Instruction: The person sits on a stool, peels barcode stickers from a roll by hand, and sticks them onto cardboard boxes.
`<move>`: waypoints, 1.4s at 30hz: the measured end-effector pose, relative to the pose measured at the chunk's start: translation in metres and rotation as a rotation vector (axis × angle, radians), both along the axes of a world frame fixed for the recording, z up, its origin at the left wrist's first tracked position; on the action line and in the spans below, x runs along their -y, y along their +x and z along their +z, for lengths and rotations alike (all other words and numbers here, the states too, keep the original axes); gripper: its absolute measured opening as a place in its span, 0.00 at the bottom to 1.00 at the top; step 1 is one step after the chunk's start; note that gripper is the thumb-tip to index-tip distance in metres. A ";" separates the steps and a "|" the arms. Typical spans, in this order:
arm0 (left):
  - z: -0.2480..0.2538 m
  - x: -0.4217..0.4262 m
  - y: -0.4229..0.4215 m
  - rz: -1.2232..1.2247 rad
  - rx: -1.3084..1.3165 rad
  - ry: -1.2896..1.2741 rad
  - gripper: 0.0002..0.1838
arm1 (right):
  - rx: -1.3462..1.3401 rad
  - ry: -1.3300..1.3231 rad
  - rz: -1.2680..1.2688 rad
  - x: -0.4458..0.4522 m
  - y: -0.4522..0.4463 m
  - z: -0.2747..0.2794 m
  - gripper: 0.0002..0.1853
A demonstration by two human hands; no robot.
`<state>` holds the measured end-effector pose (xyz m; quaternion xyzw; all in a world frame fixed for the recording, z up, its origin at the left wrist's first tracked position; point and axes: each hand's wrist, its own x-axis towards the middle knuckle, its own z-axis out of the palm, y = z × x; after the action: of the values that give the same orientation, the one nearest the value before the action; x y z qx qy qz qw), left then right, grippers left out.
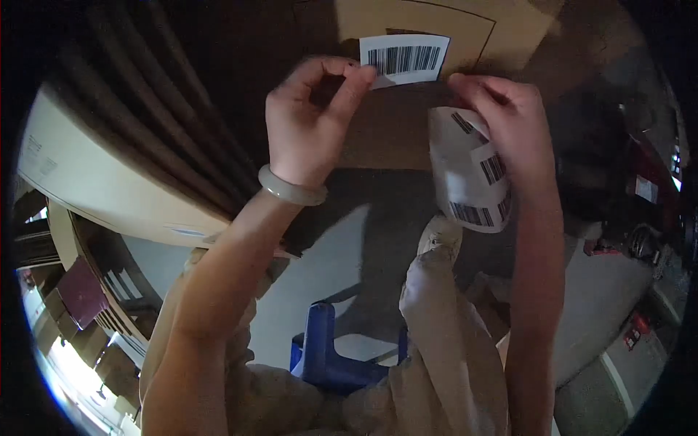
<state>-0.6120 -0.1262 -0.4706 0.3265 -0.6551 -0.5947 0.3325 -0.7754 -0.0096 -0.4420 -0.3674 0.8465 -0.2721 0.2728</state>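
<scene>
A white barcode label (404, 61) is pinched at its lower left corner between the thumb and forefinger of my left hand (309, 120). It lies over or just in front of a brown cardboard surface (520, 33), though whether it touches the cardboard is hard to tell. My right hand (512, 120) has its fingertips beside the label's lower right corner, with a small gap. From that hand hangs a curled white sheet of barcode labels (458, 163), printed with several barcodes. The fingers that grip the sheet are partly hidden.
Stacked cardboard sheets (156, 109) stand at the left, with a large pale cardboard panel (94, 163) along them. Below me are a blue plastic stool (320, 349) and a grey floor (298, 291). Dark, cluttered equipment (640, 218) stands at the right.
</scene>
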 end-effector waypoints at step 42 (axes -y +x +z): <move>-0.019 0.019 -0.015 0.209 0.116 -0.272 0.13 | 0.155 -0.430 -0.171 0.030 0.018 -0.025 0.09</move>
<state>-0.6267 -0.1453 -0.4899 0.3785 -0.7101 -0.4429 0.3955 -0.7573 -0.0392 -0.4673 -0.3222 0.7735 -0.4956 0.2284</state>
